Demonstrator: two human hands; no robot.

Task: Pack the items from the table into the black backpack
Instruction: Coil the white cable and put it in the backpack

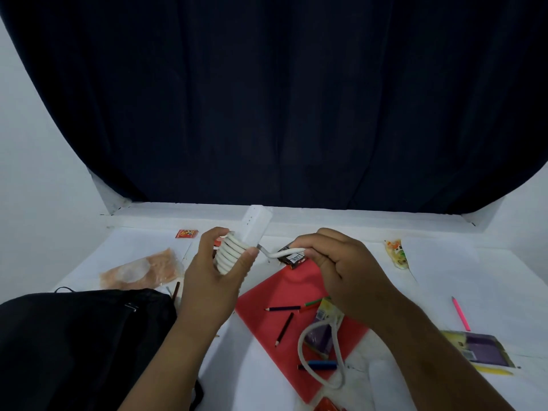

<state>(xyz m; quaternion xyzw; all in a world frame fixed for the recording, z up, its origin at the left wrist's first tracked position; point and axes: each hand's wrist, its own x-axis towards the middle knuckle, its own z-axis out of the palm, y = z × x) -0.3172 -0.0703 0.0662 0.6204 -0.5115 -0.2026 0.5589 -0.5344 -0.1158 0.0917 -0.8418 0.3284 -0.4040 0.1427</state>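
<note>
The left hand [219,274] grips a white rectangular plastic power strip [256,225], fingers curled round its lower end and thumb pressed over the stack of thick white cable coils [232,255] already wound there, which looks like the way to stop the turns springing loose. Just right of the power strip, the right hand [335,262] pinches the free run of that same cable, fingers curled around it, feeding it towards the coils under some tension. The rest of the cable hangs down below the right hand and loops [323,354] over the flat red folder [284,295] beneath the power strip, so there seems to be slack left to wind.

The strip is held up off the white table [444,277], probably to give room for each wrap. The black fabric backpack [83,336] sits below and left of the power strip, close to the person, handy for the drop-in once the bundle is tidy; whether its opening is unzipped cannot be told here.

Other items wait on the table: loose coloured pencils [284,324] on the folder, a pink pencil [461,312] far right of the power strip, a small dark packet [292,256] just beyond the right hand, a peach-coloured plastic bag [142,269] to the left, a small red sachet [186,233] up left, a purple and yellow packet [480,348] lower right
</note>
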